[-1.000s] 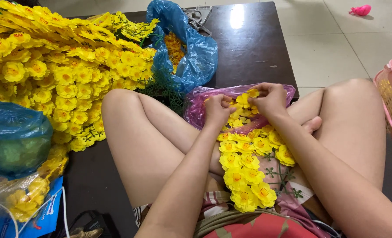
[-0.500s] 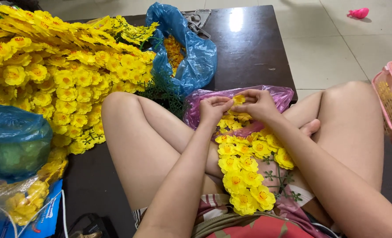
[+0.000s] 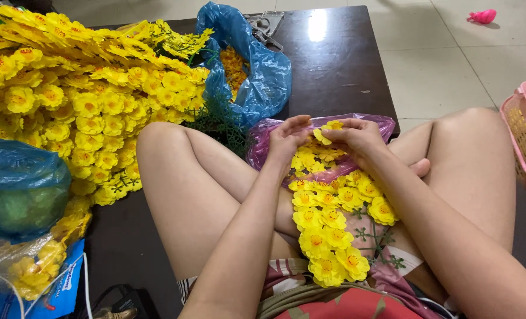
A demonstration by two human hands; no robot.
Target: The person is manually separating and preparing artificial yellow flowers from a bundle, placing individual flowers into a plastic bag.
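— What are the hands doing?

— The left hand (image 3: 287, 139) and right hand (image 3: 357, 139) meet above the lap, fingers pressed together, pinching one small yellow flower (image 3: 332, 126) between them. It looks like thin, soft fabric or plastic with rounded petals.

— Where does that flower sit?

— Just over the mouth of a crinkled pink plastic bag (image 3: 263, 145) that lies between the knees and holds more loose yellow blooms. Below the hands, a flower sprig (image 3: 334, 227) with green plastic stems rests across the lap — rounded yellow petals, orange centres.

— And around the person?

— A dark, glossy counter (image 3: 334, 65) lies beyond the knees. To the left, a big heap of finished flower sprays (image 3: 74, 88) — dense and ruffled. Beside it, a shiny blue plastic bag (image 3: 263, 74) stands open, with orange-yellow pieces inside. Nearer on the left sits another knotted blue bag (image 3: 20, 183), and under it a clear bag of yellow flowers (image 3: 35, 269). At the far right edge, a pink mesh basket (image 3: 525, 136) stands on the tiled floor (image 3: 440, 65).
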